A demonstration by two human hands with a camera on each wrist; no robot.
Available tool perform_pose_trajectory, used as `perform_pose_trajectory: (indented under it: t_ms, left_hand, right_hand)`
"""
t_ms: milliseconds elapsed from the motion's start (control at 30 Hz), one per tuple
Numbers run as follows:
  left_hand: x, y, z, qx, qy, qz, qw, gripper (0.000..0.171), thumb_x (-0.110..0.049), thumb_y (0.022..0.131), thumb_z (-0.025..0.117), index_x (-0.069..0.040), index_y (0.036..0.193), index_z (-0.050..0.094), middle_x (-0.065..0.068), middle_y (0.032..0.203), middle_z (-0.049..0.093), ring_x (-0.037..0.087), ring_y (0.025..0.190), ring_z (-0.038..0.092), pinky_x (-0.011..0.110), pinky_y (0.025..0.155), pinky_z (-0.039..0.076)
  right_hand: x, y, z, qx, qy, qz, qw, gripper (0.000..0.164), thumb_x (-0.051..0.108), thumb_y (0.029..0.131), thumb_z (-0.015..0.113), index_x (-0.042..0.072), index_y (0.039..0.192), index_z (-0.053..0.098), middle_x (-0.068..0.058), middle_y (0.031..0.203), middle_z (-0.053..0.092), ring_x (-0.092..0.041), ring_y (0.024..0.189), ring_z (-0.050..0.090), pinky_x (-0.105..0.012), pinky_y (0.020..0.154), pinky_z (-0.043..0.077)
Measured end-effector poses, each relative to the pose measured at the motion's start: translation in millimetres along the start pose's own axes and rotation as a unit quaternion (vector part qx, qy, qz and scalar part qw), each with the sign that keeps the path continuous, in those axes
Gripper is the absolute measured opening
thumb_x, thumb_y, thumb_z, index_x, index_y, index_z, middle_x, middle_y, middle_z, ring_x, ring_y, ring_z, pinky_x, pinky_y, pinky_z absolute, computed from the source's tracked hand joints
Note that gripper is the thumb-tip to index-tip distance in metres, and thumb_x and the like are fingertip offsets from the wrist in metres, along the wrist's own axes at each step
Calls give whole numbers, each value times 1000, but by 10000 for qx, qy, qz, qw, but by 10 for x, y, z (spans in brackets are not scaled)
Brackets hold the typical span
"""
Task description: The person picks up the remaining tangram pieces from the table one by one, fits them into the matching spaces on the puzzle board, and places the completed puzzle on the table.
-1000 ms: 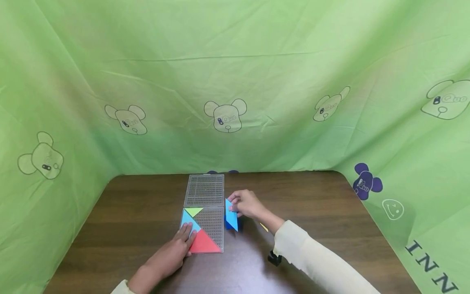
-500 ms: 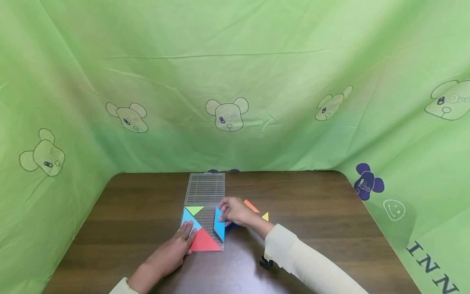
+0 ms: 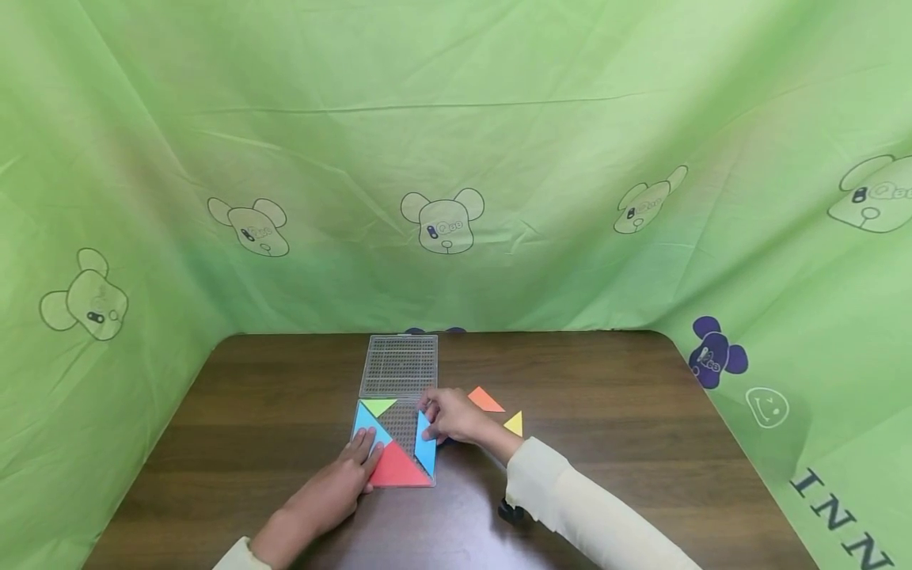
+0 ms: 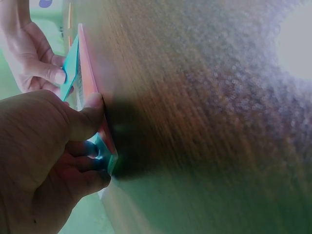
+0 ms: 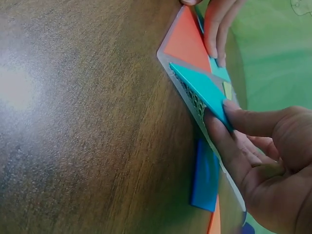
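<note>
Tilting over the right side of the near half of an open, clear plastic grid case [image 3: 406,416], a flat light-blue four-sided piece [image 3: 426,451] is pinched between thumb and fingers of the right hand [image 3: 456,415]. A larger light-blue piece [image 3: 375,423] and a flat red triangle [image 3: 399,467] are touched by the left hand [image 3: 343,473], its fingers laid nearly straight. A light-green triangle [image 3: 378,406] is set in that half's far left corner; orange [image 3: 486,399] and yellow triangles [image 3: 514,425] are placed right of the case.

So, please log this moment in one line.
right hand: pinches blue parallelogram tilted over tray | left hand: touches blue triangle, red triangle
</note>
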State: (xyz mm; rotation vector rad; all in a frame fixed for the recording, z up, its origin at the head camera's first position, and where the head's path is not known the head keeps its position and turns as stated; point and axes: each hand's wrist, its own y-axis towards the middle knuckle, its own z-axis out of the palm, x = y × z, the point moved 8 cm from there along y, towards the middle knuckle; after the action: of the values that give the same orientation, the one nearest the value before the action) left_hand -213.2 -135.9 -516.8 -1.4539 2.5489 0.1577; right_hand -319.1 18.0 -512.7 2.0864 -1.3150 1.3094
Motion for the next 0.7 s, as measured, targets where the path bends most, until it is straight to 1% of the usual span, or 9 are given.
perform_pose_trajectory:
  t_ms: [100, 200, 333, 500, 700]
  left_hand:
    - [-10, 0, -4, -49, 18, 43, 10000, 52, -12, 97, 68, 7, 143, 54, 32, 156, 42, 49, 145, 41, 54, 110, 47]
    - [-20, 0, -9, -111, 37, 104, 9999, 52, -12, 97, 68, 8, 143, 54, 33, 154, 43, 50, 144, 42, 54, 110, 47]
    - [-18, -1, -12, -147, 43, 99, 9998, 52, -11, 96, 69, 8, 142, 54, 34, 154, 44, 50, 144, 43, 54, 110, 48]
    - [-10, -5, -9, -99, -37, 34, 9999, 53, -11, 97, 69, 8, 143, 53, 33, 155, 43, 49, 145, 41, 54, 110, 47]
    - [-6, 4, -4, -36, -50, -21, 10000, 53, -12, 97, 69, 7, 144, 53, 32, 156, 42, 49, 146, 41, 53, 109, 48]
  right_hand:
    - [33, 1, 1, -54, -391, -175, 9991, 36, -10, 72, 86, -1, 102, 69, -6, 81, 62, -10, 71, 56, -22, 61, 55]
    - [51, 5, 0, -113, -672, -272, 9973, 36, -9, 69, 88, 0, 99, 69, -6, 80, 64, -9, 75, 54, -19, 65, 49]
    - [36, 11, 11, -146, -866, -211, 9959, 36, -7, 70, 89, 1, 99, 69, -5, 83, 66, -10, 77, 56, -21, 70, 52]
    - [42, 26, 44, -151, -1177, -119, 9929, 36, -4, 72, 89, 2, 101, 70, -5, 87, 69, -9, 80, 59, -22, 73, 55]
    - [131, 44, 99, -62, -1600, -227, 9868, 33, -4, 73, 88, 0, 100, 69, -6, 83, 66, -9, 75, 55, -20, 69, 53]
